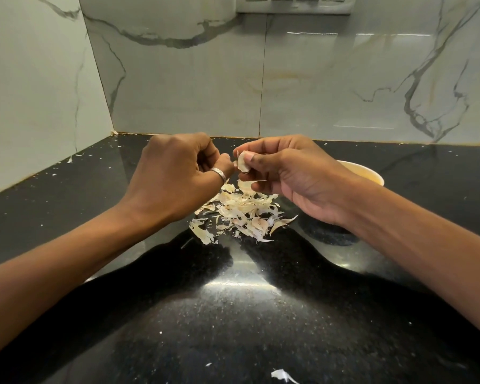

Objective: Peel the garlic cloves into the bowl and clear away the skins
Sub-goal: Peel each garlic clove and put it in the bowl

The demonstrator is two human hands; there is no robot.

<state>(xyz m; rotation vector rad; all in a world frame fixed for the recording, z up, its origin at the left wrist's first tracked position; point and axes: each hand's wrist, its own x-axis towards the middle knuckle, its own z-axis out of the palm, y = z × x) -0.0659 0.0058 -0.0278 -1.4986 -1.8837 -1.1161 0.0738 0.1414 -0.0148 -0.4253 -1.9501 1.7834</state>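
Note:
My right hand [291, 176] holds a pale garlic clove [244, 163] between thumb and fingers, above the black counter. My left hand [175, 176], with a ring on one finger, is curled and pinches at the clove's edge where a bit of skin sticks out. Directly below both hands lies a pile of dry garlic skins [241, 212]. A cream bowl [372, 176] stands behind my right wrist; only its rim shows and its contents are hidden.
The black speckled counter [233, 314] meets marble-look wall tiles [316, 79] at the back and left, forming a corner. Small skin flakes are scattered at the back left, and one larger scrap [281, 376] lies near the front edge. A switch panel [294, 4] is on the wall.

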